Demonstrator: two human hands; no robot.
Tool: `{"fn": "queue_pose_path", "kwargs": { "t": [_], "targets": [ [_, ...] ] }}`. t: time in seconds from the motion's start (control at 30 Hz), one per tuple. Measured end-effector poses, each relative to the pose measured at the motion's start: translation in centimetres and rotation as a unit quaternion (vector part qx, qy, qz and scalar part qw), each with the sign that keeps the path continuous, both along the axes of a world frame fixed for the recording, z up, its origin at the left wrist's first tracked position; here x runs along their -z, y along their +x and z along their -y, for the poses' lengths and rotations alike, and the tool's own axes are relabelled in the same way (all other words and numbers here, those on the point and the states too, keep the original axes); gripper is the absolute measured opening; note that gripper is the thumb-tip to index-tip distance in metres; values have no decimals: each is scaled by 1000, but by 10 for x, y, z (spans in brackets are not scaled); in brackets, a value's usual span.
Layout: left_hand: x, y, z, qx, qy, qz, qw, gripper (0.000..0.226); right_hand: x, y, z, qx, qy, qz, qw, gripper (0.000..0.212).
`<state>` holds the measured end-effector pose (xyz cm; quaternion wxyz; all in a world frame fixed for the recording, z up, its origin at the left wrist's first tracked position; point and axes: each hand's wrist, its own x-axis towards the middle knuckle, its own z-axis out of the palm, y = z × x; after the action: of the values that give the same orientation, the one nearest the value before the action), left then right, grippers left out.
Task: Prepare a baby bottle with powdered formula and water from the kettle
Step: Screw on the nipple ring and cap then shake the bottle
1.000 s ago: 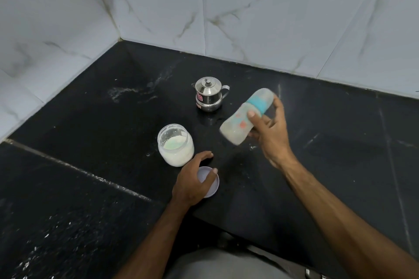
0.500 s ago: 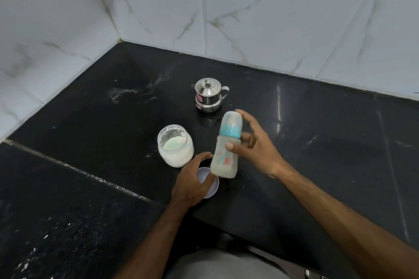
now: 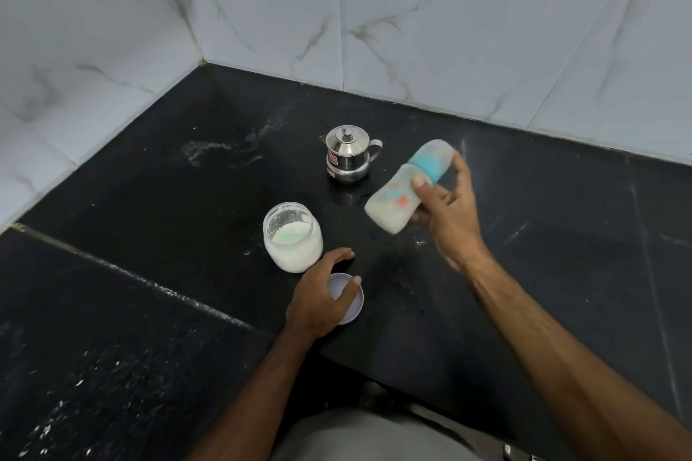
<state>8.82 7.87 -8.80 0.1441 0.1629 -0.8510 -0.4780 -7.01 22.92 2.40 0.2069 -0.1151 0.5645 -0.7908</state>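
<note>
Kettle (image 3: 349,155) sits at the back of the tabletop (image 3: 149,198), powder jar (image 3: 292,236) in front-left of it, lid (image 3: 346,297) just in front of the jar under my left hand (image 3: 318,301).

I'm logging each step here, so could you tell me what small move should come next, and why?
Probably lift the lid under the left hand onto the powder jar: the jar stands open, while the capped baby bottle, tilted in the right hand, already holds milky liquid.
</note>
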Motion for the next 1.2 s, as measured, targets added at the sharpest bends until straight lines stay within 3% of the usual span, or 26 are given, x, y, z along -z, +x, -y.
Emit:
{"fn": "queue_pose_path", "kwargs": {
  "t": [0.07,0.2,0.37,0.43,0.53,0.57,0.67,0.73,0.87,0.9,1.0,1.07,1.2],
  "targets": [
    [0,0,1,0,-2,-1,1000,45,3,2,0,-12,8,-10,1000,79],
    [0,-1,1,8,3,5,1000,47,13,16,-5,-188,101,-66,975,86],
    [0,0,1,0,-11,1,1000,45,-2,-5,-1,9,-3,-10,1000,77],
    [0,0,1,1,-10,1,1000,45,1,-1,-1,-36,15,-22,999,78],
    [0,-2,2,8,-3,2,1000,46,6,9,-2,-183,102,-72,975,83],
    [0,-1,2,7,-4,2,1000,45,5,8,-1,-175,95,-76,977,83],
    [1,-1,1,2,-10,4,1000,45,-2,-6,1,-27,4,-16,1000,77],
    [2,-1,2,2,-8,2,1000,45,-2,-7,2,-11,-11,-17,1000,73],
    [2,-2,2,8,-2,2,1000,44,7,9,1,-215,89,-90,968,79],
    [3,-2,2,5,-3,0,1000,45,6,7,2,-214,84,-95,969,78],
    [5,-1,2,1,-11,-5,1000,45,-5,-8,4,-59,17,-44,997,76],
    [4,-1,2,1,-10,-5,1000,44,-5,-12,2,-14,-12,-27,999,79],
    [5,-2,3,7,-5,1,1000,46,11,7,-2,-204,90,-83,971,83]
  ]
}}
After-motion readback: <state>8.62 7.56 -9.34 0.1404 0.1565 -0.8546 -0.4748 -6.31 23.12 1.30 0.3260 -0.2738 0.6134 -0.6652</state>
